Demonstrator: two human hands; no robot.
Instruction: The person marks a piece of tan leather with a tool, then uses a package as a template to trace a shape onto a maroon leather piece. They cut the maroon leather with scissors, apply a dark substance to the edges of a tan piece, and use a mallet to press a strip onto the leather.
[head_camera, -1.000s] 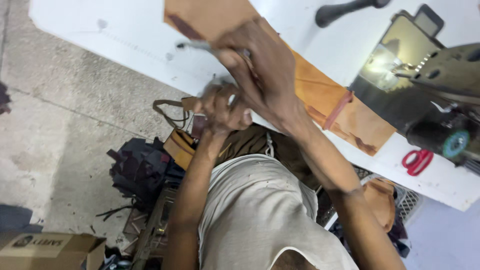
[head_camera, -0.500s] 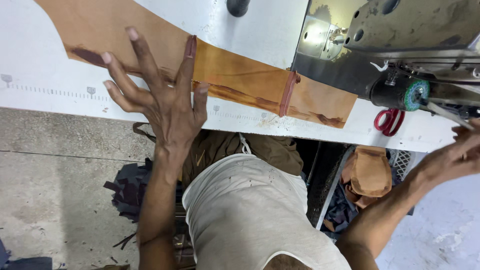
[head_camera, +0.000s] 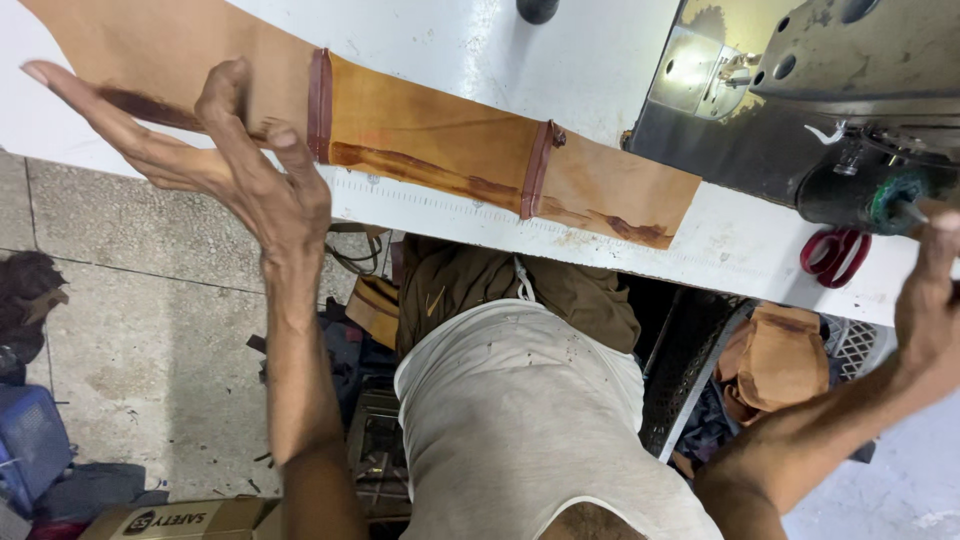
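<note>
left hand (head_camera: 235, 165) splayed on tan leather (head_camera: 430, 125) — right hand (head_camera: 925, 300) at handwheel (head_camera: 890, 200)

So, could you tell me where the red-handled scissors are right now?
In the head view, the red-handled scissors lie at the right on the white table, just below the sewing machine and near the right hand.

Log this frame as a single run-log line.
left hand: fingers spread on tan leather strip | right hand: at sewing machine handwheel | red scissors: on white table

White table (head_camera: 600, 60) lies open beyond the leather strip (head_camera: 440, 140); sewing machine (head_camera: 800, 90) blocks the right.
</note>
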